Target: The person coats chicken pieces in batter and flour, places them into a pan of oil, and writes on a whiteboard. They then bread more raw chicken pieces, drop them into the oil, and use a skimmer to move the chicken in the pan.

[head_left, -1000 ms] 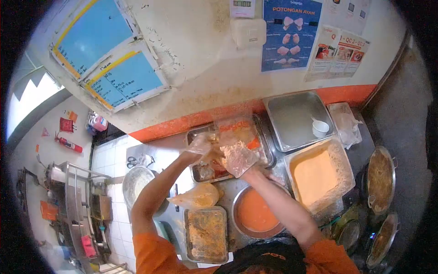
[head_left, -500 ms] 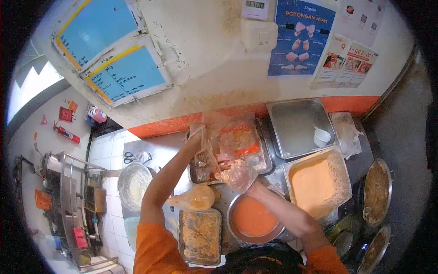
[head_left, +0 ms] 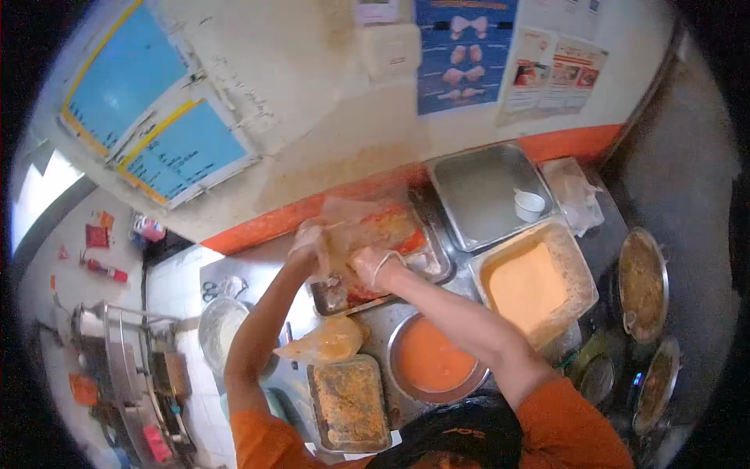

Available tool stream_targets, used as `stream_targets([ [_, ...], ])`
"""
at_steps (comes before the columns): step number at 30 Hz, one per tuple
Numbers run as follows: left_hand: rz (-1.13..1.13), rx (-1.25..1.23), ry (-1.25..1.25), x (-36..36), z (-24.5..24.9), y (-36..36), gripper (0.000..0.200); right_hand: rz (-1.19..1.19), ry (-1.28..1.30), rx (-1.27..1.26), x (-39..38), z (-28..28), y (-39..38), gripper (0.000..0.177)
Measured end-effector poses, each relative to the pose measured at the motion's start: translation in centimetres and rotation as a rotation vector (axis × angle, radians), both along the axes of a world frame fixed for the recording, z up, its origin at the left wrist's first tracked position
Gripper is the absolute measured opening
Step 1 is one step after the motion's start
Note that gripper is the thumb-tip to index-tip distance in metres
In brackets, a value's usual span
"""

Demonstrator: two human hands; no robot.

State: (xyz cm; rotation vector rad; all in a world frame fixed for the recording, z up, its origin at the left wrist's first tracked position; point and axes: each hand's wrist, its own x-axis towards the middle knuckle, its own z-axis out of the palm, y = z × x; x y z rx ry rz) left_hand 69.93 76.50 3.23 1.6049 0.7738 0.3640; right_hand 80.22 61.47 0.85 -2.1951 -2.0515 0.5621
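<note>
Standing on the steel counter [head_left: 250, 270] against the wall, a steel tray [head_left: 336, 295] was flanked by a flour tub [head_left: 531, 285] and a bowl of orange batter [head_left: 431, 361]. A clear plastic bag [head_left: 366, 223] was held up just above the tray; orange-coated pieces appeared to be inside, though this was blurred. Its left edge was pinched in the closed fingers of the left hand [head_left: 307, 241]. Its lower side was gripped by the curled fingers of the thinly gloved right hand [head_left: 371, 264]. Handling of the bag over the tray was judged the step in hand. A steady two-sided hold, kept over the tray, was called for next.
</note>
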Motion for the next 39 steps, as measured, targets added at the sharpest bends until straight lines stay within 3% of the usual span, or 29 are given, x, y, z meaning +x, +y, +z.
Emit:
stream_targets([
  [1, -0.105, 0.177, -0.162, -1.2, -3.5, 2.3, 0.019, -0.062, 0.084, 0.091, -0.2, 0.8, -0.7, 0.029],
  [3, -0.151, 0.131, -0.202, -0.9, -3.5, 1.7, 0.022, -0.189, 0.254, 0.247, -0.5, 3.5, -2.6, 0.022],
  [5, -0.035, -0.287, 0.063, -1.2, 4.0, -1.8, 0.030, -0.306, 0.429, 0.388, -0.8, 8.2, -4.2, 0.009],
  [7, -0.188, 0.008, -0.080, -1.8, 0.2, 0.3, 0.025, -0.472, 0.612, 0.486, -0.5, 11.6, -6.3, 0.015],
  [9, -0.205, -0.007, -0.169, -2.5, -1.6, 1.3, 0.022, -0.579, 0.688, 0.652, 0.7, 12.4, -9.1, 0.026],
  [10, -0.143, -0.181, -0.188, -2.8, -2.0, 0.9, 0.022, -0.604, 0.670, 0.759, 1.8, 12.4, -11.3, 0.034],
  [11, -0.075, -0.351, -0.213, -2.9, -2.2, 0.6, 0.022, -0.671, 0.702, 0.682, 3.3, 12.8, -13.7, 0.048],
  [12, -0.057, -0.356, -0.169, -3.0, -1.7, 0.1, 0.021, -0.398, 0.605, 0.748, 6.5, 9.8, -16.3, 0.058],
  [14, -0.020, -0.363, -0.090, -2.9, 0.4, -1.1, 0.022, -0.771, 0.649, 0.431, 7.2, 12.6, -21.9, 0.055],
  [16, -0.062, -0.211, 0.058, -2.8, 0.7, -1.0, 0.021, -0.701, 0.514, 0.160, 9.2, 12.2, -24.5, 0.044],
  [17, -0.089, -0.134, 0.136, -2.8, 0.9, -1.2, 0.020, -0.784, 0.457, 0.013, 9.2, 12.5, -24.2, 0.039],
  [18, -0.076, -0.206, 0.066, -2.8, 1.1, -1.7, 0.019, -0.869, 0.399, -0.132, 9.1, 12.8, -24.0, 0.034],
  [20, -0.064, -0.341, -0.074, -2.4, 1.9, -2.6, 0.018, -0.780, 0.191, -0.044, 8.0, 13.0, -21.9, 0.026],
  [21, -0.045, -0.383, -0.093, -2.0, 1.0, -2.3, 0.019, -0.607, 0.044, 0.182, 7.5, 11.4, -20.6, 0.023],
  [22, -0.030, -0.428, -0.108, -1.6, -1.0, -1.5, 0.020, -0.463, 0.248, 0.521, 6.7, 9.3, -18.4, 0.019],
  [23, -0.019, -0.473, -0.122, -1.3, -2.4, -0.9, 0.022, -0.296, 0.349, 0.427, 5.2, 9.2, -14.4, 0.016],
  [24, -0.110, -0.223, -0.065, -1.4, -3.0, -0.4, 0.023, -0.139, 0.463, 0.319, 3.8, 9.2, -10.4, 0.014],
  [25, -0.206, 0.027, -0.017, -1.6, -3.5, 0.2, 0.024, 0.006, 0.260, 0.279, 2.1, 6.1, -6.6, 0.011],
  [26, -0.187, 0.052, -0.029, -1.7, -3.8, 0.3, 0.024, -0.085, 0.244, 0.053, 0.1, 7.0, -4.3, 0.012],
  [27, -0.169, 0.077, -0.040, -1.8, -4.2, 0.5, 0.024, 0.090, -0.010, 0.004, -1.1, 5.3, -2.5, 0.019],
  [28, -0.029, -0.120, -0.093, -1.8, -4.5, 0.7, 0.024, -0.010, -0.139, -0.275, -2.5, 7.8, -2.5, 0.025],
  [29, -0.058, -0.057, -0.140, -3.0, -5.5, 1.3, 0.023, -0.033, -0.148, -0.350, -2.8, 3.8, -0.2, 0.032],
  [31, -0.044, -0.115, -0.143, -3.1, -5.4, 1.4, 0.022, -0.059, -0.115, -0.362, -1.1, -1.4, 0.9, 0.032],
  [33, 0.046, -0.351, -0.047, -3.7, -1.8, 0.0, 0.021, -0.043, -0.081, -0.375, -0.7, -5.8, 2.0, 0.032],
  [36, -0.020, -0.403, -0.107, -3.2, 0.7, -1.8, 0.019, 0.005, -0.048, -0.378, -1.0, -8.4, 3.0, 0.032],
  [38, -0.206, 0.085, -0.064, -3.2, -0.8, -0.9, 0.019, 0.039, -0.050, -0.358, -0.3, -8.0, 2.1, 0.031],
  [39, -0.214, 0.122, -0.038, -3.4, -1.3, -0.2, 0.019, 0.059, -0.053, -0.338, 0.3, -7.6, 1.3, 0.031],
])
